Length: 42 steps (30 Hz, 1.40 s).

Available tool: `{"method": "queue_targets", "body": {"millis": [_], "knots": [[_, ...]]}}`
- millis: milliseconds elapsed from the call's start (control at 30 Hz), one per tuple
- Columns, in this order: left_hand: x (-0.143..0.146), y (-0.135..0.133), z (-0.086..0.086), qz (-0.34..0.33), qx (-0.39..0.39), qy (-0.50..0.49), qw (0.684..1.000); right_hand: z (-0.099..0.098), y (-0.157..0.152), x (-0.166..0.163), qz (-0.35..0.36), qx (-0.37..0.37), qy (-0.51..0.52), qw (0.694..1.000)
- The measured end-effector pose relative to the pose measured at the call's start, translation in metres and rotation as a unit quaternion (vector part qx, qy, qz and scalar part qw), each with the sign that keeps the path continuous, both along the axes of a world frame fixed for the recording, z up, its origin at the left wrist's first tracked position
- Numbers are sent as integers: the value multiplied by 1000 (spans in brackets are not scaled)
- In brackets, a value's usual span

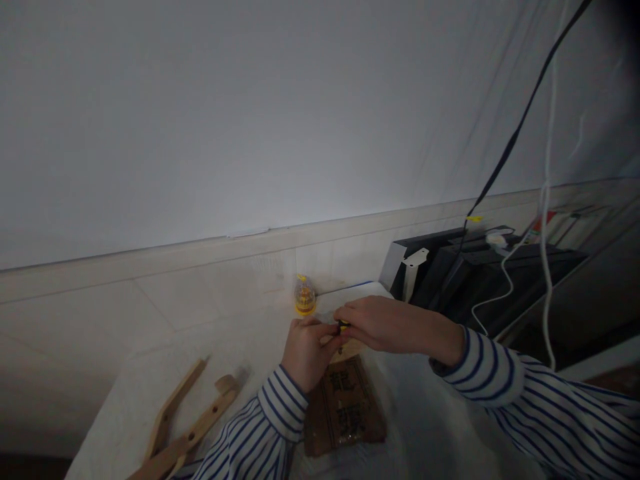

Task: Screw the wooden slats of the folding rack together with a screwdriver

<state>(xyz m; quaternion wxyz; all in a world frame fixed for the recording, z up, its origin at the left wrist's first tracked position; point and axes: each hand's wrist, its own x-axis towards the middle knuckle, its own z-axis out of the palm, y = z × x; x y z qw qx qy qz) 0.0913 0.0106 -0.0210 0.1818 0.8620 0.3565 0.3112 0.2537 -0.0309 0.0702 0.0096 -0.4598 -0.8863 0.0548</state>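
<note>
My left hand [306,352] and my right hand [383,323] meet above the white table, fingertips pinched together. Between them is a small black and yellow object [343,325], mostly covered by the fingers, so its kind is unclear. Below the hands lies a flat brown packet [345,413] with dark printed characters and a shiny clear patch. A pale tan thing [351,348], partly hidden, shows just under my right fingers. Behind my left hand, a small clear container with a yellow base and yellow top [305,297] stands against the wall.
Wooden bars joined at angles [187,433] lie at the left of the table [115,407]. Black folders or boxes [465,267] and a white bracket [413,270] stand at the right. A black strap [510,137] and white cables [546,267] hang there. The wall [240,133] rises behind.
</note>
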Motion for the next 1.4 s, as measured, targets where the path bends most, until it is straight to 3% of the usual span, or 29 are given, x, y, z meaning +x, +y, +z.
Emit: {"method": "queue_targets", "body": {"millis": [967, 1400], "knots": [[0, 1, 5, -49, 0, 10, 999, -7, -3, -3, -39, 28, -12, 999], [2, -4, 2, 15, -9, 30, 999, -5, -2, -12, -61, 48, -30, 997]]}}
